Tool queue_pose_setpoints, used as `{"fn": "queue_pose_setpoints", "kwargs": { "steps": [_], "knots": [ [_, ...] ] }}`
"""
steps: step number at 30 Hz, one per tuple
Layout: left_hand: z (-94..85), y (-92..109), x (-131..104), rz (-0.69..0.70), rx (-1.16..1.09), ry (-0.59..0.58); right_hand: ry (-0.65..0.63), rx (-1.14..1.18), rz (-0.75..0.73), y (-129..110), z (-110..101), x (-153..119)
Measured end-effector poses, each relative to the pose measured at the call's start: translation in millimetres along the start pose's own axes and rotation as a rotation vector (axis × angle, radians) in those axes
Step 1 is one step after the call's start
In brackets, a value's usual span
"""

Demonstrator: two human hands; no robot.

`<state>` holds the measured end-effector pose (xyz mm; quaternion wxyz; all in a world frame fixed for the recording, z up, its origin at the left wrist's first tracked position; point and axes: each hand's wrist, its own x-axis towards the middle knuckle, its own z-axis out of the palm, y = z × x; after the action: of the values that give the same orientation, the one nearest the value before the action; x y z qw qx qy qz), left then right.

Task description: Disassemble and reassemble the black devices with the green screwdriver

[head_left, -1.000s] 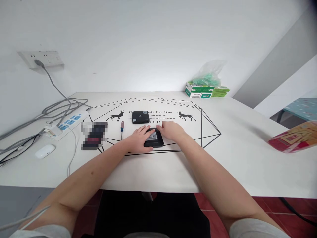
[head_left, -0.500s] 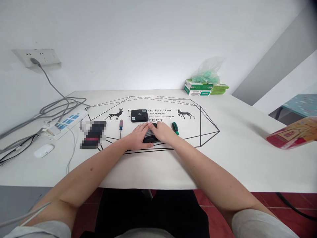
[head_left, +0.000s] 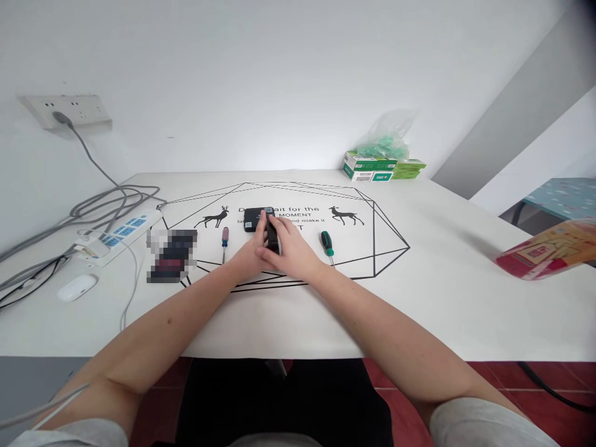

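Between my two hands, near the middle of the table, a flat black box-shaped device [head_left: 272,238] stands tilted up on its edge. My left hand [head_left: 250,256] presses on its left side and my right hand [head_left: 297,251] wraps its right side; fingers cover most of it. Just behind lies a second flat black box [head_left: 254,218] with small labels, partly hidden by my fingertips. A screwdriver with a reddish-blue handle [head_left: 225,238] rests to the left of my left hand. On the right lies a green and black screwdriver [head_left: 327,243], apart from my right hand.
A pixelated dark item [head_left: 172,256], a white earphone case [head_left: 77,288] and a power strip [head_left: 125,234] with cables occupy the left. Green-and-white boxes [head_left: 370,164] with a plastic bag stand at the back right. A red-yellow packet [head_left: 544,251] is at far right.
The black device has been lifted from lying flat to tilted on edge. Both hands have shifted slightly left, and more of the green screwdriver shows.
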<state>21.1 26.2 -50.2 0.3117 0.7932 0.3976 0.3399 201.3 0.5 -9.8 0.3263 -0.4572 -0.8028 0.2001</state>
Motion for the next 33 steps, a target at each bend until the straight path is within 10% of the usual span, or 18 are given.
{"fn": "queue_pose_setpoints", "kwargs": {
  "steps": [15, 21, 33],
  "knots": [
    [9.5, -12.5, -2.5, -0.093, 0.496, -0.153, -0.57, -0.416, 0.236, -2.2, -26.1, -2.1],
    [4.0, -12.4, -3.3, -0.057, 0.586, -0.256, -0.505, -0.466, 0.19, 16.9, -35.7, 4.4],
    [-11.3, -7.9, 8.5, -0.136, 0.841, 0.026, -0.311, -0.51, 0.15, 68.1, -23.8, 23.1]
  ]
}}
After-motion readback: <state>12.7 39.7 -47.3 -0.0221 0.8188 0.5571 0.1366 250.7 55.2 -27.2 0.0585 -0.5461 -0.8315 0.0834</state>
